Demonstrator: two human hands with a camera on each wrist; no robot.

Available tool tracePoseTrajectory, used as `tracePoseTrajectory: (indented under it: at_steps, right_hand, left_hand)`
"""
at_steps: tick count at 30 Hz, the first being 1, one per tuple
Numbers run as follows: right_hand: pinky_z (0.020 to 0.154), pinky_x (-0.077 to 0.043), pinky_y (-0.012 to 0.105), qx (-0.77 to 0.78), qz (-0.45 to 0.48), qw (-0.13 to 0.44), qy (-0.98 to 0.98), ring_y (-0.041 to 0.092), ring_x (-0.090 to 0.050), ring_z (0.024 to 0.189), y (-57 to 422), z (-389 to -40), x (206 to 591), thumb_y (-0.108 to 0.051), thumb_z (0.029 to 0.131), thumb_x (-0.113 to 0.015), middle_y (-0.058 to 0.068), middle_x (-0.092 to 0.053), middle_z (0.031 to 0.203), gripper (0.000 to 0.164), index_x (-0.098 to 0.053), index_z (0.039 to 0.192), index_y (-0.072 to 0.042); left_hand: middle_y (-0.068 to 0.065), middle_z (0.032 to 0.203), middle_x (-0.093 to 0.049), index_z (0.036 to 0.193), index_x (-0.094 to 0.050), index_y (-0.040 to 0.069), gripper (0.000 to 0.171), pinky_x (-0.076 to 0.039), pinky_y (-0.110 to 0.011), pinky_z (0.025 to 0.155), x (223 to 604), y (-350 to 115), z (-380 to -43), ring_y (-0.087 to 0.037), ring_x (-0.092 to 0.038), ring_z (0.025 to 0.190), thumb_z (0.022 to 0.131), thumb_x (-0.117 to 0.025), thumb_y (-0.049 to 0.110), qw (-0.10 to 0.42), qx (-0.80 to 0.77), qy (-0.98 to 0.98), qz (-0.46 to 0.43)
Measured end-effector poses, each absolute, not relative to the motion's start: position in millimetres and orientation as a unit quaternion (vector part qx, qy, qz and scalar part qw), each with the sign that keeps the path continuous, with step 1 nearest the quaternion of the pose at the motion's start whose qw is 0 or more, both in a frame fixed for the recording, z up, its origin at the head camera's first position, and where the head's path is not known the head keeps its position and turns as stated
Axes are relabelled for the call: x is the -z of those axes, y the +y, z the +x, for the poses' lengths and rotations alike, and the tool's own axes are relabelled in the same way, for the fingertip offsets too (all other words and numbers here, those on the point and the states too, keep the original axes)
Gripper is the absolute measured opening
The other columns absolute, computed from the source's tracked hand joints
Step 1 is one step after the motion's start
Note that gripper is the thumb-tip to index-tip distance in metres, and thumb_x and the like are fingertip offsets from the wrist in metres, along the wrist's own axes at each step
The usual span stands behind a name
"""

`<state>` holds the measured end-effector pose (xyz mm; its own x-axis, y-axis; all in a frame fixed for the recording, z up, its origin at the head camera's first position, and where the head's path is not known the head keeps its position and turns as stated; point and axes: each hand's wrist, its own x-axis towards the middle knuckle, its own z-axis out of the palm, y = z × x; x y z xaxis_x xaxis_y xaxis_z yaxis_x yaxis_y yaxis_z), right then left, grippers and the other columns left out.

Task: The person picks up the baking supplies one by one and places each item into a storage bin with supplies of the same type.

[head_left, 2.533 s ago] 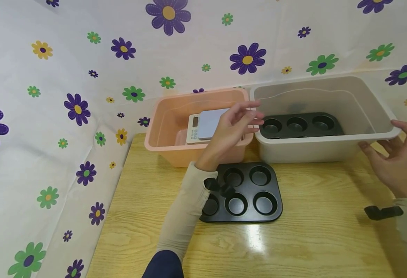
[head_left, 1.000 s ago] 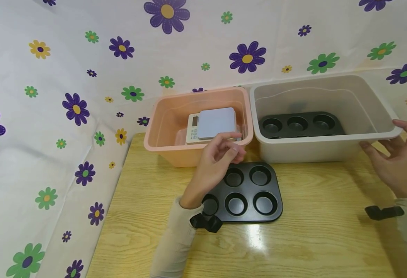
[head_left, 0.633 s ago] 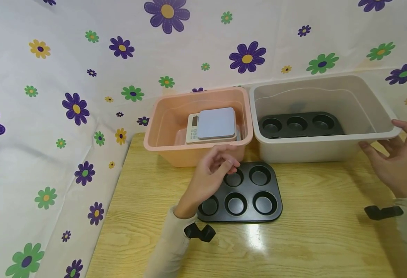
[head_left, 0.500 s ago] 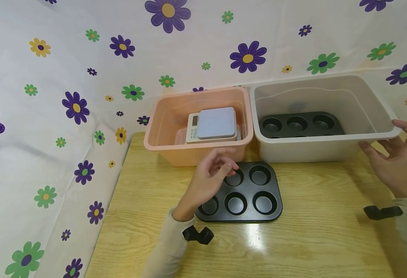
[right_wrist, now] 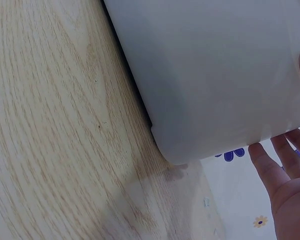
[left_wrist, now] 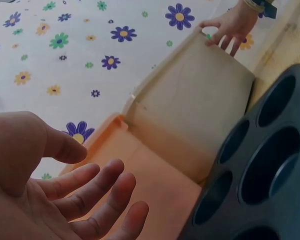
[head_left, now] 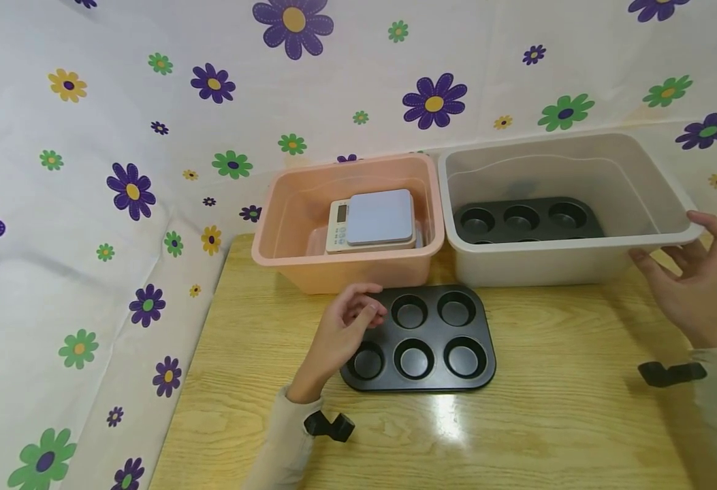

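My left hand point(head_left: 347, 325) hangs over the left end of a black six-cup muffin tin point(head_left: 389, 344), fingers loosely bent and nothing in them. That tin lies on the wooden table in front of the bins. At the right, my right hand point(head_left: 692, 286) grips the near right corner of an off-white plastic bin point(head_left: 536, 262), thumb on the front wall and fingers on the end wall. The right wrist view shows several fingertips point(right_wrist: 257, 150) against the bin's wall. Inside the bin lies another dark muffin tin point(head_left: 542, 228), its near part hidden by the front wall.
A pink plastic bin point(head_left: 340, 269) stands left of the off-white one, nearly touching it. It holds a white kitchen scale point(head_left: 379, 218) with a small display. Behind the bins hangs a flower-print cloth point(head_left: 333, 82), also along the left side of the wooden table point(head_left: 554, 408).
My left hand has drawn back from above the bins, down and left to the muffin tin on the table. The right hand keeps its hold on the bin's corner.
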<state>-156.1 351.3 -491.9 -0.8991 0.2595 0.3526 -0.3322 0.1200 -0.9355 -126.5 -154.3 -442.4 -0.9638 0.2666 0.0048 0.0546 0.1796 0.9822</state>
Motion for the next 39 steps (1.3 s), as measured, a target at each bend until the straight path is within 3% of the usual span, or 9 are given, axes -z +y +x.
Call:
tracePoseTrajectory:
  at_steps: [5, 11, 19, 26, 31, 39]
  right_hand:
    - [0.098, -0.055, 0.009, -0.659, 0.021, 0.221, -0.719, 0.01, -0.063, 0.131, 352, -156, 492, 0.021, 0.095, -0.063, 0.002, -0.054, 0.158, 0.085, -0.029, 0.162, -0.019]
    - [0.097, -0.055, 0.009, -0.657, 0.022, 0.223, -0.72, 0.011, -0.063, 0.132, 352, -156, 491, 0.022, 0.095, -0.062, 0.003, -0.053, 0.159, 0.085, -0.029, 0.162, -0.018]
    - [0.096, -0.056, 0.01, -0.67, 0.024, 0.231, -0.705, 0.011, -0.065, 0.129, 350, -157, 493, 0.022, 0.094, -0.062, 0.005, -0.055, 0.157, 0.083, -0.031, 0.161, -0.016]
    - [0.097, -0.054, 0.009, -0.646, 0.017, 0.231, -0.727, 0.01, -0.064, 0.133, 350, -157, 492, 0.021, 0.095, -0.063, 0.004, -0.053, 0.159, 0.083, -0.03, 0.162, -0.016]
    - [0.097, -0.053, 0.007, -0.62, 0.002, 0.23, -0.75, 0.01, -0.063, 0.134, 350, -156, 491, 0.019, 0.096, -0.064, 0.003, -0.052, 0.161, 0.084, -0.029, 0.163, -0.018]
    - [0.097, -0.054, 0.008, -0.642, 0.003, 0.231, -0.731, 0.011, -0.064, 0.131, 350, -156, 492, 0.019, 0.095, -0.064, 0.003, -0.053, 0.158, 0.084, -0.03, 0.162, -0.018]
  left_hand:
    - [-0.029, 0.11, -0.074, 0.137, -0.065, -0.001, 0.03, -0.064, -0.025, 0.086, 452, -167, -124, -0.036, -0.074, 0.095, 0.109, -0.056, 0.0, 0.072, -0.628, 0.77, 0.085]
    - [-0.032, 0.109, -0.073, 0.138, -0.063, -0.008, 0.031, -0.063, -0.022, 0.084, 458, -172, -122, -0.048, -0.072, 0.096, 0.109, -0.056, -0.001, 0.064, -0.614, 0.782, 0.086]
    - [-0.021, 0.104, -0.078, 0.13, -0.071, 0.005, 0.026, -0.056, -0.016, 0.072, 475, -174, -118, -0.042, -0.075, 0.092, 0.105, -0.063, 0.002, 0.013, -0.546, 0.835, 0.071]
    - [-0.018, 0.1, -0.078, 0.128, -0.073, 0.006, 0.023, -0.054, -0.017, 0.069, 486, -185, -112, -0.017, -0.07, 0.083, 0.106, -0.065, 0.005, -0.009, -0.506, 0.859, 0.073]
    - [-0.015, 0.09, -0.077, 0.126, -0.073, 0.001, 0.023, -0.054, -0.017, 0.065, 492, -192, -110, -0.008, -0.065, 0.075, 0.105, -0.066, 0.004, -0.01, -0.492, 0.868, 0.066]
    - [-0.004, 0.075, -0.068, 0.118, -0.075, 0.002, 0.017, -0.044, -0.016, 0.058, 505, -202, -109, -0.002, -0.053, 0.063, 0.103, -0.067, 0.001, -0.031, -0.462, 0.883, 0.078]
